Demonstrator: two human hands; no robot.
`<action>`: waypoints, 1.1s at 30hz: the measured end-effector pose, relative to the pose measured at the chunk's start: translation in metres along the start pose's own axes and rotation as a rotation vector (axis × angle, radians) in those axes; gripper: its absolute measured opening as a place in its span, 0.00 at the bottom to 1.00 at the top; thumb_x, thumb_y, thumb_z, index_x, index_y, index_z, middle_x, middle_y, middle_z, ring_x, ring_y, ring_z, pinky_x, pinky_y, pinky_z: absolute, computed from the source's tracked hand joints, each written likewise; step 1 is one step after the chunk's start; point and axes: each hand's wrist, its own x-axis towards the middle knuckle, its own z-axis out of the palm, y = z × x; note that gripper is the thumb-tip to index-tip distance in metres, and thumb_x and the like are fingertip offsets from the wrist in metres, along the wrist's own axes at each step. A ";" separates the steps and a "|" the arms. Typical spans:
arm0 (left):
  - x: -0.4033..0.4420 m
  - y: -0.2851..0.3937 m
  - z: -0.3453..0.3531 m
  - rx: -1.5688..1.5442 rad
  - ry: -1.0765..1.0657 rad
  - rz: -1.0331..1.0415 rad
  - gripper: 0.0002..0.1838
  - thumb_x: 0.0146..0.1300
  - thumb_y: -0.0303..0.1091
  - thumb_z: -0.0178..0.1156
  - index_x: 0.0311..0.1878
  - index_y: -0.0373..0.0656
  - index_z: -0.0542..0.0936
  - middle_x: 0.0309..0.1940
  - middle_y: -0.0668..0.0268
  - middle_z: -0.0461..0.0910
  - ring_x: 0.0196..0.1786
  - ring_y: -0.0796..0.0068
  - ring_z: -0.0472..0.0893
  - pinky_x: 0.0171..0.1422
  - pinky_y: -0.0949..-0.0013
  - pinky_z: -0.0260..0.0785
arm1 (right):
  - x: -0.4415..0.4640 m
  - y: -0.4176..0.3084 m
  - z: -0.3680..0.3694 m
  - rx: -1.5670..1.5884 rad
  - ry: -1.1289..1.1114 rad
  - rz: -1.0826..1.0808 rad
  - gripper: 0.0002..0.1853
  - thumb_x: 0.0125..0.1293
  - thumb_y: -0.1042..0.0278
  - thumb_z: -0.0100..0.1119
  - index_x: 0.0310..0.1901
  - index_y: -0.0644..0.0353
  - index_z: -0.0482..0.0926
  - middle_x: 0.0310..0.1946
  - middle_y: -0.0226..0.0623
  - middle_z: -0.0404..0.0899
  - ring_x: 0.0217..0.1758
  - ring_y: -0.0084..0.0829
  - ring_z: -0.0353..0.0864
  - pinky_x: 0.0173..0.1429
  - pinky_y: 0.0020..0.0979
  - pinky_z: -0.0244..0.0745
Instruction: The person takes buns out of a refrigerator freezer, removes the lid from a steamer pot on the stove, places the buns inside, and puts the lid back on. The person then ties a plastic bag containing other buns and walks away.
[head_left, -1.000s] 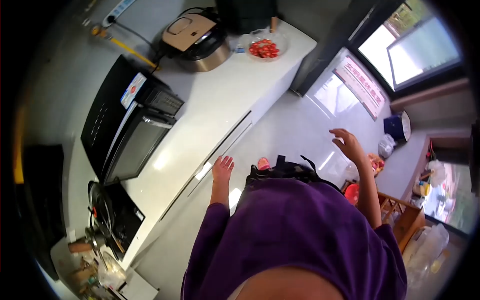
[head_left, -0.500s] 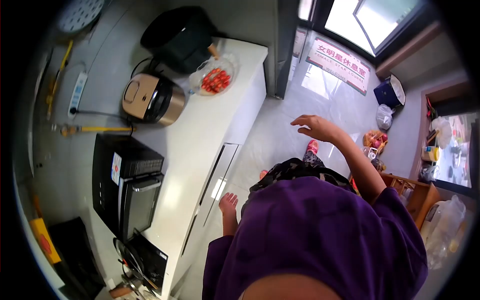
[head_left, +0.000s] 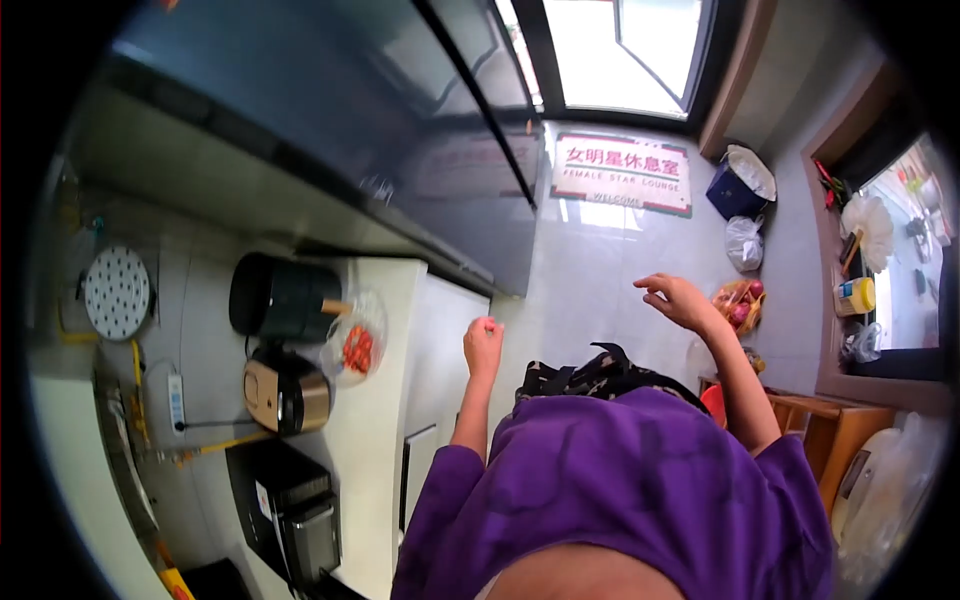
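Note:
My left hand [head_left: 484,346] hangs in the air beside the white counter [head_left: 385,440], its fingers curled in and nothing seen in them. Farther right, my right hand [head_left: 682,301] is held over the tiled floor, fingers loosely bent and apart, holding nothing. Nearest to my left hand on the counter is a clear bowl of cut red fruit or vegetables [head_left: 358,348]; their exact kind is unclear. A bag of round red-purple produce [head_left: 738,304] lies on the floor just past my right hand.
A tall dark glossy fridge [head_left: 400,130] stands ahead left. A rice cooker [head_left: 287,391], a dark green pot-like appliance [head_left: 288,300] and a microwave [head_left: 290,510] line the counter. A doormat [head_left: 622,172] lies by the glass door. A wooden rack [head_left: 810,425] stands at right.
My view has moved forward and turned left, bringing the fridge into sight. My left hand has risen and its fingers have curled. My right hand stays raised and free.

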 end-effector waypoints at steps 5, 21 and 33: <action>0.135 0.110 0.017 0.207 -0.057 0.266 0.15 0.57 0.37 0.66 0.25 0.40 0.71 0.39 0.60 0.79 0.45 0.56 0.77 0.51 0.57 0.66 | -0.007 0.050 -0.030 0.155 0.138 0.092 0.14 0.64 0.68 0.57 0.51 0.58 0.80 0.43 0.47 0.82 0.45 0.45 0.81 0.50 0.37 0.75; 0.432 0.215 0.056 0.630 0.078 0.550 0.12 0.55 0.35 0.67 0.38 0.37 0.80 0.52 0.53 0.77 0.64 0.56 0.71 0.77 0.50 0.49 | 0.037 0.369 -0.053 0.565 -0.077 0.793 0.16 0.63 0.68 0.61 0.50 0.67 0.81 0.33 0.29 0.82 0.33 0.22 0.78 0.38 0.24 0.74; 0.540 0.258 0.044 1.206 0.045 0.353 0.06 0.52 0.32 0.61 0.31 0.41 0.83 0.34 0.59 0.77 0.48 0.62 0.76 0.78 0.52 0.48 | 0.163 0.550 -0.109 0.696 -0.467 1.207 0.10 0.62 0.59 0.59 0.39 0.55 0.80 0.27 0.32 0.79 0.29 0.29 0.80 0.30 0.31 0.73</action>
